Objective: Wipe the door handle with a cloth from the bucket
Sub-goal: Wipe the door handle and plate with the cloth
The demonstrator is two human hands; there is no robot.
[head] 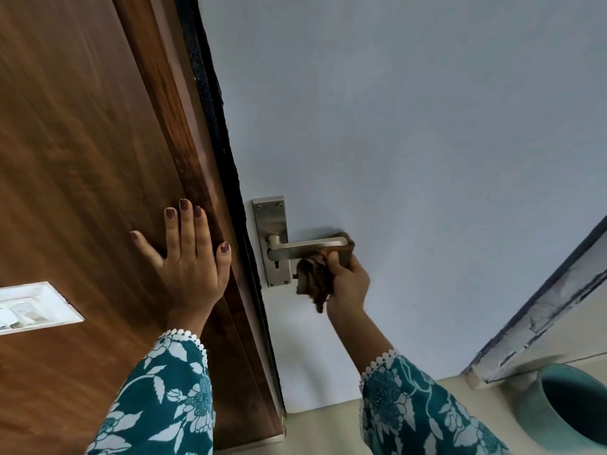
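Note:
A silver lever door handle [302,246] on a metal backplate [272,218] is fixed to the pale blue door [410,126]. My right hand [349,280] grips a brown cloth [315,279] and presses it against the outer end and underside of the lever. The cloth hangs down below the handle and partly wraps its tip. My left hand [190,257] lies flat with fingers spread on the brown wooden frame [98,159], left of the handle. A teal bucket [565,408] stands on the floor at the bottom right.
A white switch plate [33,307] sits on the wooden panel at the left. A black seal strip [226,159] runs between frame and door. A chipped door edge or frame [542,307] slants at the right, above the beige floor [328,428].

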